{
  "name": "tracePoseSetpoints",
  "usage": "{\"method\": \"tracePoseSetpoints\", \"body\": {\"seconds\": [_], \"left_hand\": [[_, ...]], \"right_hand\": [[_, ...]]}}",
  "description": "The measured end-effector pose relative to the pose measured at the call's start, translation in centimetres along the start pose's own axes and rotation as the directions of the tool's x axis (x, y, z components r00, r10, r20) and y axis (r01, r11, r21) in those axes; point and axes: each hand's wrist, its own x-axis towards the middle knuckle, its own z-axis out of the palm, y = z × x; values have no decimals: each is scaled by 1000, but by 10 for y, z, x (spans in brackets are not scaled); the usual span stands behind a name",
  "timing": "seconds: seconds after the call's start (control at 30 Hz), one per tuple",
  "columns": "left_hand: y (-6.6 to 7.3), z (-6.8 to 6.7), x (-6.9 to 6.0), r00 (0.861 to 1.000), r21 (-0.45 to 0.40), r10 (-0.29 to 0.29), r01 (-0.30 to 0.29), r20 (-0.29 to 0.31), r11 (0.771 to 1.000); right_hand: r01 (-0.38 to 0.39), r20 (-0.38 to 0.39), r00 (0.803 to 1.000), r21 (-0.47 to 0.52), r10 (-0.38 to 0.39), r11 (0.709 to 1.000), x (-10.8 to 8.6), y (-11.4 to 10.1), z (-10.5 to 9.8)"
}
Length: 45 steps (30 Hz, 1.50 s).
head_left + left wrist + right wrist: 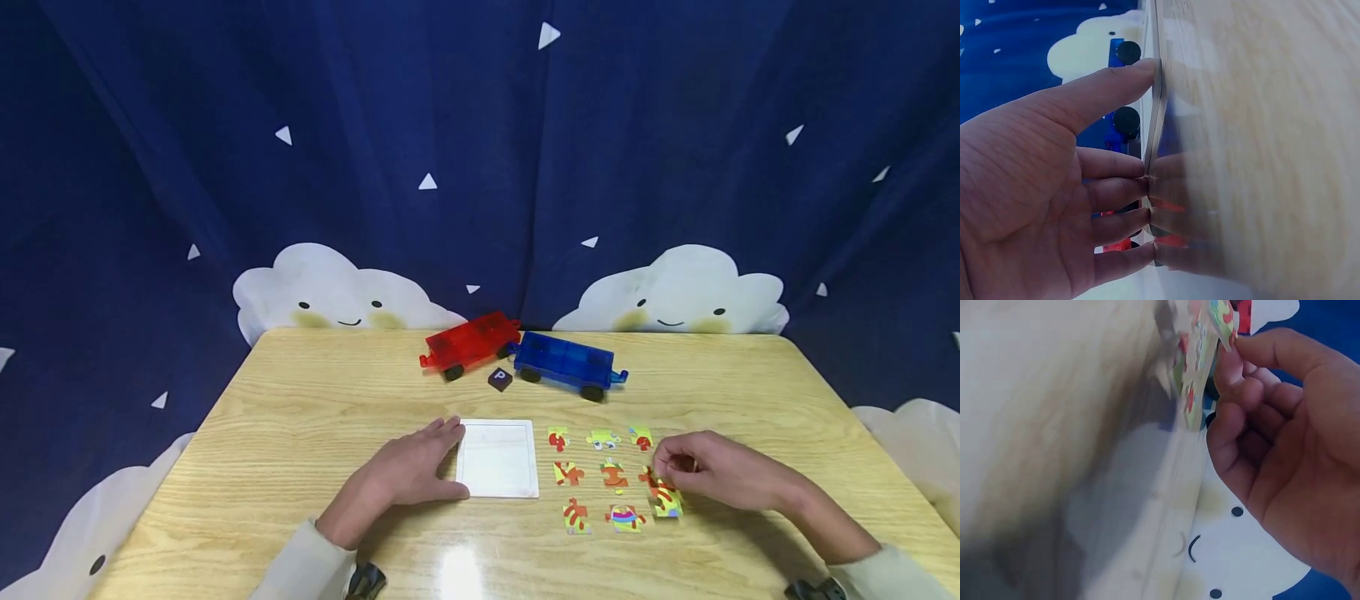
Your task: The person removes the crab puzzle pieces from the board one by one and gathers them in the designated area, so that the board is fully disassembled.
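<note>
A square white puzzle board [498,458] lies on the table with a raised rim. My left hand [411,469] rests at its left side, fingers and thumb extended and touching the edge; the left wrist view shows the fingertips [1145,219] against that edge. To the right, my right hand [723,471] pinches a yellow and red jigsaw piece [667,500] between thumb and finger, tilted and raised off the table. That same jigsaw piece [1221,317] shows at the fingertips in the right wrist view. Several other jigsaw pieces [613,475] lie apart in rows between board and hand.
Behind the board stand a red toy wagon [472,342] and a blue toy wagon [564,360] on black wheels. A small dark tile [500,379] marked P lies in front of them. A dark blue curtain [480,167] with clouds hangs behind the wooden table [322,375].
</note>
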Motion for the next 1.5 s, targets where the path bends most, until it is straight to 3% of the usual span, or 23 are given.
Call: {"method": "tracePoseSetpoints", "body": {"seconds": [0.33, 0.67, 1.37, 1.5], "left_hand": [[0, 1, -1, 1000, -3, 9, -9, -7, 1000], [-1, 1, -1, 1000, 3, 5, -5, 1, 1000], [1, -1, -1, 1000, -2, 1, -1, 5, 1000], [0, -1, -1, 1000, -2, -1, 1, 6, 1000]], "right_hand": [[35, 17, 999, 58, -36, 998, -8, 15, 12], [-10, 33, 999, 30, 9, 999, -6, 13, 13], [65, 29, 997, 16, -66, 998, -7, 11, 13], [44, 44, 998, 13, -45, 999, -9, 10, 12]]}}
